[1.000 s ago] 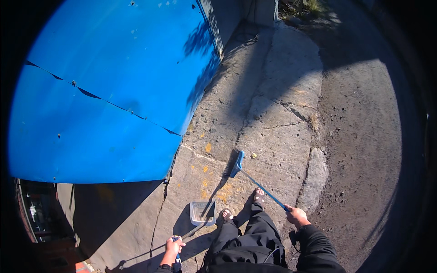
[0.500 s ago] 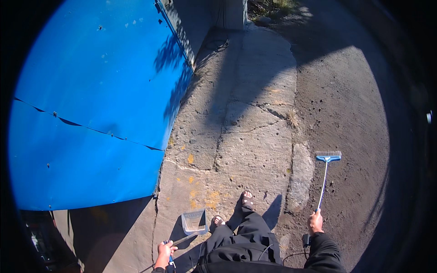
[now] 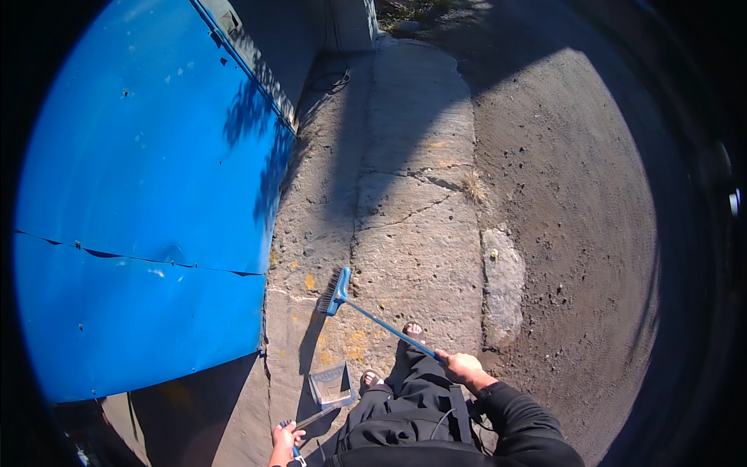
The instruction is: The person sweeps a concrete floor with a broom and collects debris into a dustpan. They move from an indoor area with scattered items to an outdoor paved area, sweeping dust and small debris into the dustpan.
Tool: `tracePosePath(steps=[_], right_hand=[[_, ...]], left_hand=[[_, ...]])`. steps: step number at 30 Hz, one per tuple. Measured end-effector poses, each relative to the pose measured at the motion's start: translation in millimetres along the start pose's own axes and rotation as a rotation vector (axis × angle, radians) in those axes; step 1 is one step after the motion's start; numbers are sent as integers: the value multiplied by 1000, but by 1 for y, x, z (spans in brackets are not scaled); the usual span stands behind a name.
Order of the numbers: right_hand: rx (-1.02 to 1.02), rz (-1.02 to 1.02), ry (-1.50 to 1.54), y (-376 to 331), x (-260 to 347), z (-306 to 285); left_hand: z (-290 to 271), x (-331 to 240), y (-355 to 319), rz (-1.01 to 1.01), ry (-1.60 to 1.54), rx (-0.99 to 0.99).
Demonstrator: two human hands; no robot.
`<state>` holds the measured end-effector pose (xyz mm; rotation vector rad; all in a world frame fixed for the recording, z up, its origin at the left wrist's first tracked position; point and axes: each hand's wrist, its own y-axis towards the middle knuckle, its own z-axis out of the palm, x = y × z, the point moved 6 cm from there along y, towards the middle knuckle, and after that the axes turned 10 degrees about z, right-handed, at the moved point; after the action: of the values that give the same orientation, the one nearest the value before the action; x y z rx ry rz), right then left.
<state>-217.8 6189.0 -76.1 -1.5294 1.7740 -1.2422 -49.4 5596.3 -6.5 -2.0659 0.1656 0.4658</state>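
My right hand (image 3: pixel 462 366) is closed round the blue handle of a broom (image 3: pixel 389 328). The broom's blue head (image 3: pixel 337 291) points to the left, its grey bristles over the concrete ahead of my feet; I cannot tell whether they touch it. In my left hand (image 3: pixel 286 437) is the handle of a long-handled dustpan (image 3: pixel 330 387). Its grey pan stands beside my left foot with the open side facing up and forward. Whether anything lies inside the pan is too small to tell.
A large blue sheet-metal panel (image 3: pixel 148 194) runs along the left. Cracked concrete (image 3: pixel 416 257) lies underfoot, with a dry grass tuft (image 3: pixel 473 187) at its right edge. Dirt ground (image 3: pixel 568 210) with small stones spreads to the right. A dark cable coil (image 3: pixel 334 80) lies near the far pillar (image 3: pixel 348 27).
The broom has swung from the dirt on the right to over the concrete on the left, my right hand moving inward with it. The left hand and dustpan have stayed nearly in place.
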Motion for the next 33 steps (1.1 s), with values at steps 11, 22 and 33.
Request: tracePosePath(steps=[11,22,33], right_hand=[[47,238,-39,-3,-143,-4],[-690,714,489,-1,-364,-39],[-636,586,591,14,-222,-60]], left_hand=[[24,-1,-26,28,87,55],[42,-26,-22,18,160,59],[42,-79,-21,172,142,-20]])
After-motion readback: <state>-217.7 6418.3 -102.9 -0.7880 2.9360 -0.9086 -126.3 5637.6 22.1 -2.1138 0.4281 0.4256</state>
